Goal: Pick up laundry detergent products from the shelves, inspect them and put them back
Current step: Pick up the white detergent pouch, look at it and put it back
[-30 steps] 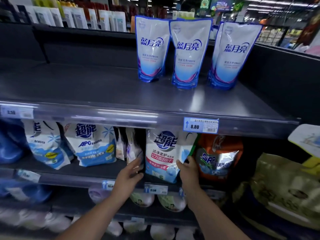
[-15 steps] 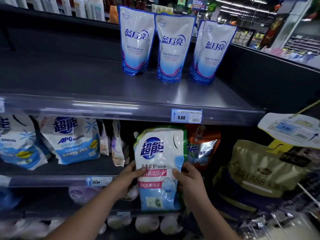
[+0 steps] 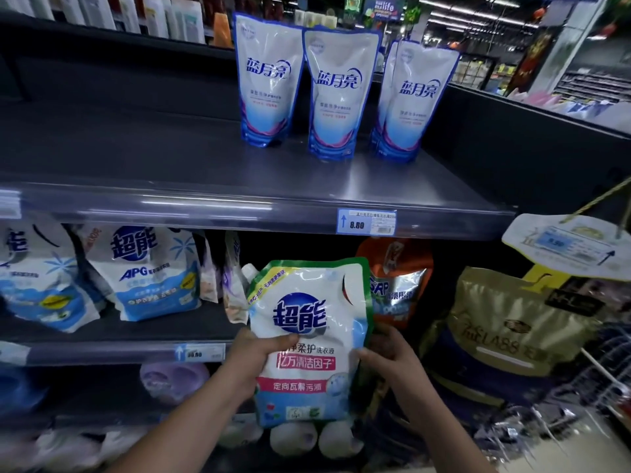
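A white detergent pouch (image 3: pixel 307 322) with a green rim, a blue round logo and a pink band is held upright in front of the middle shelf (image 3: pixel 102 351), clear of it. My left hand (image 3: pixel 254 358) grips its left edge, thumb across the front. My right hand (image 3: pixel 386 356) holds its right edge, fingers curled behind the pouch. The printed front faces me.
Three white-and-blue pouches (image 3: pixel 336 93) stand on the top shelf (image 3: pixel 239 206) above an 8.80 price tag (image 3: pixel 367 222). White-and-blue bags (image 3: pixel 150 274) sit left on the middle shelf, an orange pouch (image 3: pixel 397 285) behind. A gold bag (image 3: pixel 505 322) and a hanging price card (image 3: pixel 566 245) are at the right.
The pouch stood on the middle shelf with my hands at its sides. Both hands have pulled it out toward me and slightly down, and the camera has moved closer.
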`<control>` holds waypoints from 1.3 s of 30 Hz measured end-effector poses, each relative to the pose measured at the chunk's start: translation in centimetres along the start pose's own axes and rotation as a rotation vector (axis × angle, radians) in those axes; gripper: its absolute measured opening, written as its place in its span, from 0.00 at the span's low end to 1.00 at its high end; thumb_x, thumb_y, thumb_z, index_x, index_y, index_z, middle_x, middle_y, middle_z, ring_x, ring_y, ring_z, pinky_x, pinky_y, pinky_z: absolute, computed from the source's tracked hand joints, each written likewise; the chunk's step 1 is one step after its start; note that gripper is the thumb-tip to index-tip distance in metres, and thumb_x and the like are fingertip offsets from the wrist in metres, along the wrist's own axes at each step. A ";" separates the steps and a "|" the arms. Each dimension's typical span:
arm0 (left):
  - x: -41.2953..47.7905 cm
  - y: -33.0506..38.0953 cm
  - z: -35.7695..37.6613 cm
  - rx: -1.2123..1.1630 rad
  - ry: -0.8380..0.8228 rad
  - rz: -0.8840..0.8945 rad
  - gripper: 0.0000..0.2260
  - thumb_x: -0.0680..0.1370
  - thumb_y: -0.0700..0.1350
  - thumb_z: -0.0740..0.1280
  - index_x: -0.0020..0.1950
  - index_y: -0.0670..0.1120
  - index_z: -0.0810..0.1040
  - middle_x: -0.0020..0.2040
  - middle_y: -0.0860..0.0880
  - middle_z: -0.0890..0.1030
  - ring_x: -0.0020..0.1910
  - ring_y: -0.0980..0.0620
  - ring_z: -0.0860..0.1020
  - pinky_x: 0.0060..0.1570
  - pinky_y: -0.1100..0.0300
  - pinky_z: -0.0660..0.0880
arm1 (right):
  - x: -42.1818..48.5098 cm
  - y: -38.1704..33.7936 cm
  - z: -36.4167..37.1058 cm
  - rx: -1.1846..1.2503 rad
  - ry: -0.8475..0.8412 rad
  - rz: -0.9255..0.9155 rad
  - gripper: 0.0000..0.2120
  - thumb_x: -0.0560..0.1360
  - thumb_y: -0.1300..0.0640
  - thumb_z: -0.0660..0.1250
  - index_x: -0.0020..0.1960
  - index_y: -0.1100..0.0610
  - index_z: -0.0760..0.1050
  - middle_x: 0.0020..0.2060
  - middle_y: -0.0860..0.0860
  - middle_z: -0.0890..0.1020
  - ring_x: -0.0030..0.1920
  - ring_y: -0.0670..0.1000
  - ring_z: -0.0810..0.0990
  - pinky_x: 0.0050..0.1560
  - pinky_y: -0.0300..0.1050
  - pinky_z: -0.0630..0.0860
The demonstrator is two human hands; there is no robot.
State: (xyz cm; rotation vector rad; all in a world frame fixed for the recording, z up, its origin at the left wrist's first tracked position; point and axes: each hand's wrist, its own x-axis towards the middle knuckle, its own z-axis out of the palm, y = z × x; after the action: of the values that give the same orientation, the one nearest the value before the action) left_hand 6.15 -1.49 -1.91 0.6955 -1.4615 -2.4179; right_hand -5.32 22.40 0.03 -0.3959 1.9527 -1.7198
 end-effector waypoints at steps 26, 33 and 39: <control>-4.5 -0.5 -1.8 0.124 0.020 0.177 0.44 0.58 0.45 0.87 0.72 0.56 0.74 0.61 0.45 0.86 0.57 0.43 0.86 0.49 0.51 0.84 | 0.3 -1.5 4.1 0.403 -0.147 0.015 0.33 0.60 0.50 0.88 0.62 0.55 0.84 0.59 0.61 0.87 0.57 0.65 0.87 0.53 0.59 0.86; -5.2 -0.8 -1.1 0.071 0.069 0.297 0.39 0.69 0.40 0.77 0.77 0.63 0.70 0.65 0.50 0.84 0.61 0.44 0.85 0.55 0.44 0.83 | -1.4 -0.4 3.7 0.302 -0.209 -0.065 0.43 0.64 0.54 0.87 0.73 0.39 0.70 0.68 0.52 0.83 0.66 0.58 0.84 0.64 0.62 0.81; -5.7 -0.7 -1.5 0.197 0.005 0.263 0.34 0.70 0.38 0.80 0.73 0.53 0.74 0.61 0.48 0.87 0.56 0.47 0.87 0.49 0.53 0.85 | -2.2 0.8 2.7 0.280 -0.117 -0.132 0.37 0.62 0.56 0.86 0.67 0.38 0.76 0.64 0.52 0.86 0.62 0.57 0.86 0.56 0.54 0.85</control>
State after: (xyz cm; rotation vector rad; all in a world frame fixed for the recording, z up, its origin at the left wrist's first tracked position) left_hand 11.81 0.11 -1.55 0.5095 -1.6886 -2.0953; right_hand -1.95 21.43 -0.56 -0.5183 1.6065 -1.9730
